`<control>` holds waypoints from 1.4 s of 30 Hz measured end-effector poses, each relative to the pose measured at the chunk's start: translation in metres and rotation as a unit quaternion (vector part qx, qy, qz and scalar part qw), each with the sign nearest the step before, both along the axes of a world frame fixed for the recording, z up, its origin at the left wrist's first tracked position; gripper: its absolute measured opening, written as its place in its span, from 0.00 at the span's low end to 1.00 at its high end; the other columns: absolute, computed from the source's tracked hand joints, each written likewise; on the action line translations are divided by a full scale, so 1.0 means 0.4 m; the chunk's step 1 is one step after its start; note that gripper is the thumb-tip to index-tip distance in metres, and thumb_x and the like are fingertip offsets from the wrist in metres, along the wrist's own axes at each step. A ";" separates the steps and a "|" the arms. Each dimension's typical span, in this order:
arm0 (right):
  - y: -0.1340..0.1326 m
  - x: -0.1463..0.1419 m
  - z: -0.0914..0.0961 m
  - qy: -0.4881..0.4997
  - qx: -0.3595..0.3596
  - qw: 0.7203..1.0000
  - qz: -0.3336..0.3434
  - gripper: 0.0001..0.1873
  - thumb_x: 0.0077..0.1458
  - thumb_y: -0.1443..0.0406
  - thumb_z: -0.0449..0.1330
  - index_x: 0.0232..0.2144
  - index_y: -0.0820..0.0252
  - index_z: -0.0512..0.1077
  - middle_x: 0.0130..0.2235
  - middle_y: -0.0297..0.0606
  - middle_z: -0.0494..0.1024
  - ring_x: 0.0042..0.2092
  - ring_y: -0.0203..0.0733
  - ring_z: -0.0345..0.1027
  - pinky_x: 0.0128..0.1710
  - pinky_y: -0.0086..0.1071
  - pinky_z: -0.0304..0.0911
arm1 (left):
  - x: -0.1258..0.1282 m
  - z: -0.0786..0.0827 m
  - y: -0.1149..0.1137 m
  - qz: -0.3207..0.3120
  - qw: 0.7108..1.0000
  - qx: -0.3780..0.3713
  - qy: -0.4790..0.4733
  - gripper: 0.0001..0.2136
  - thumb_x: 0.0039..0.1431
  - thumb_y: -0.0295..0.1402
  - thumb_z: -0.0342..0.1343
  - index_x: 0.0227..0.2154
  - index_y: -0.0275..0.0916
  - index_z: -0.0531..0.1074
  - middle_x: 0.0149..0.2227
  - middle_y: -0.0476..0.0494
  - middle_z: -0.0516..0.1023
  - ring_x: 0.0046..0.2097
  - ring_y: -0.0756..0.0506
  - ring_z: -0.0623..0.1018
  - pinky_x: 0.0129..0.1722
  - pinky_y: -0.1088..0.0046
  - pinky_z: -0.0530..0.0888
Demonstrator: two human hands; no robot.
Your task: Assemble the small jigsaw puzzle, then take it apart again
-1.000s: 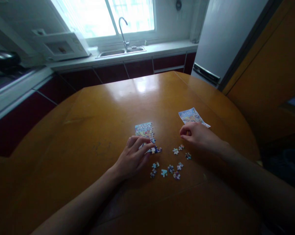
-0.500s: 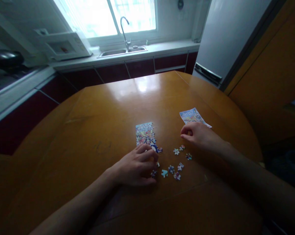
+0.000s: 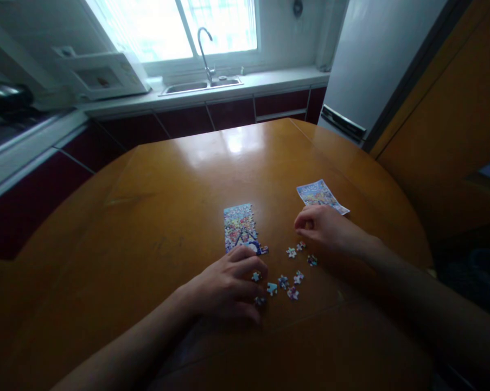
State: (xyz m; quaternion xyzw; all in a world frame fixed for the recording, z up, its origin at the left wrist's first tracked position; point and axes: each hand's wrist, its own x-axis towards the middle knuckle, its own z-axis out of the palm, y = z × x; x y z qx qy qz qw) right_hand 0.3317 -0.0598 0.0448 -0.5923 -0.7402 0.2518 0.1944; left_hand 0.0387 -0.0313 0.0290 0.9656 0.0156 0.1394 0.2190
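A partly joined jigsaw puzzle (image 3: 240, 225) lies flat in the middle of the table, its right edge ragged. Just below it is my left hand (image 3: 230, 279), palm down, fingers curved and apart. A dark puzzle piece (image 3: 260, 300) lies between its thumb and fingers, partly hidden, and a light-blue piece (image 3: 256, 276) shows by the fingertips. To the right, my right hand (image 3: 324, 225) hovers with thumb and fingertips pinched together; whatever they hold is hidden. Several loose pieces lie between the hands, among them a turquoise piece (image 3: 272, 288) and a pale piece (image 3: 291, 252).
A printed picture sheet (image 3: 318, 194) lies beyond my right hand, which partly overlaps it in view. The wooden table (image 3: 179, 184) has rounded edges. Behind it stand a counter with a sink (image 3: 188, 87), a white microwave (image 3: 102, 76) and a fridge (image 3: 375, 60).
My left hand has shifted slightly down, away from the joined puzzle, uncovering more of its lower edge and a light-blue piece. The dark piece by its thumb sits lower. My right hand moved slightly left.
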 end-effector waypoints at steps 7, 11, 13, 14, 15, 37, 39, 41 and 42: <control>-0.038 -0.046 0.004 0.048 0.022 0.975 0.214 0.09 0.59 0.72 0.60 0.36 0.58 0.80 0.39 0.39 0.76 0.41 0.39 0.69 0.42 0.31 0.63 | -0.011 -0.009 0.013 0.014 0.999 0.003 -0.045 0.18 0.69 0.46 0.47 0.44 0.42 0.77 0.43 0.39 0.75 0.46 0.41 0.69 0.51 0.61 0.68; -0.049 -0.069 -0.005 0.046 0.025 0.955 0.293 0.08 0.60 0.71 0.62 0.37 0.57 0.80 0.38 0.38 0.75 0.42 0.39 0.66 0.42 0.31 0.62 | -0.015 -0.014 0.021 0.033 0.996 0.021 -0.074 0.14 0.69 0.41 0.48 0.43 0.40 0.77 0.41 0.40 0.74 0.45 0.41 0.69 0.50 0.61 0.67; -0.050 -0.076 -0.006 0.035 0.020 0.947 0.318 0.09 0.59 0.72 0.62 0.39 0.56 0.80 0.39 0.38 0.75 0.43 0.40 0.65 0.43 0.32 0.61 | -0.017 -0.016 0.023 0.040 0.996 0.024 -0.074 0.13 0.69 0.40 0.49 0.43 0.41 0.76 0.41 0.41 0.74 0.45 0.41 0.68 0.49 0.61 0.67; -0.051 -0.079 -0.007 0.027 0.017 0.944 0.328 0.09 0.59 0.72 0.62 0.39 0.56 0.80 0.40 0.39 0.75 0.44 0.41 0.65 0.43 0.32 0.61 | -0.018 -0.017 0.023 0.044 0.996 0.025 -0.071 0.12 0.69 0.39 0.49 0.43 0.41 0.76 0.41 0.41 0.74 0.45 0.41 0.68 0.49 0.61 0.67; -0.051 -0.081 -0.007 0.020 0.015 0.942 0.334 0.10 0.59 0.72 0.62 0.40 0.56 0.80 0.40 0.39 0.75 0.45 0.41 0.65 0.44 0.32 0.61 | -0.018 -0.019 0.024 0.047 0.996 0.026 -0.067 0.12 0.69 0.39 0.49 0.43 0.41 0.76 0.41 0.41 0.74 0.45 0.41 0.68 0.49 0.60 0.67; -0.078 -0.078 0.020 -0.020 0.012 0.930 0.366 0.05 0.60 0.67 0.63 0.34 0.53 0.80 0.40 0.38 0.73 0.45 0.43 0.61 0.44 0.35 0.57 | -0.015 -0.020 0.026 0.084 0.989 0.064 -0.103 0.11 0.69 0.34 0.48 0.38 0.40 0.75 0.40 0.41 0.74 0.45 0.42 0.67 0.50 0.61 0.67; -0.085 -0.082 0.017 -0.028 0.010 0.930 0.366 0.04 0.59 0.67 0.64 0.33 0.53 0.79 0.40 0.38 0.73 0.45 0.44 0.61 0.45 0.37 0.57 | -0.016 -0.024 0.029 0.088 0.988 0.067 -0.103 0.11 0.69 0.34 0.48 0.39 0.40 0.75 0.41 0.41 0.74 0.45 0.42 0.67 0.50 0.61 0.67; -0.088 -0.083 0.014 -0.035 0.007 0.931 0.363 0.04 0.59 0.67 0.64 0.32 0.54 0.78 0.41 0.38 0.73 0.45 0.45 0.61 0.45 0.38 0.57 | -0.017 -0.026 0.030 0.090 0.988 0.070 -0.100 0.10 0.68 0.34 0.48 0.39 0.41 0.75 0.41 0.41 0.74 0.46 0.42 0.67 0.51 0.60 0.67; -0.088 -0.084 0.013 -0.039 0.006 0.931 0.364 0.04 0.59 0.67 0.64 0.32 0.55 0.78 0.41 0.39 0.73 0.45 0.45 0.62 0.45 0.38 0.57 | -0.018 -0.027 0.030 0.092 0.988 0.072 -0.100 0.10 0.68 0.34 0.48 0.39 0.41 0.75 0.41 0.41 0.74 0.46 0.42 0.67 0.51 0.61 0.67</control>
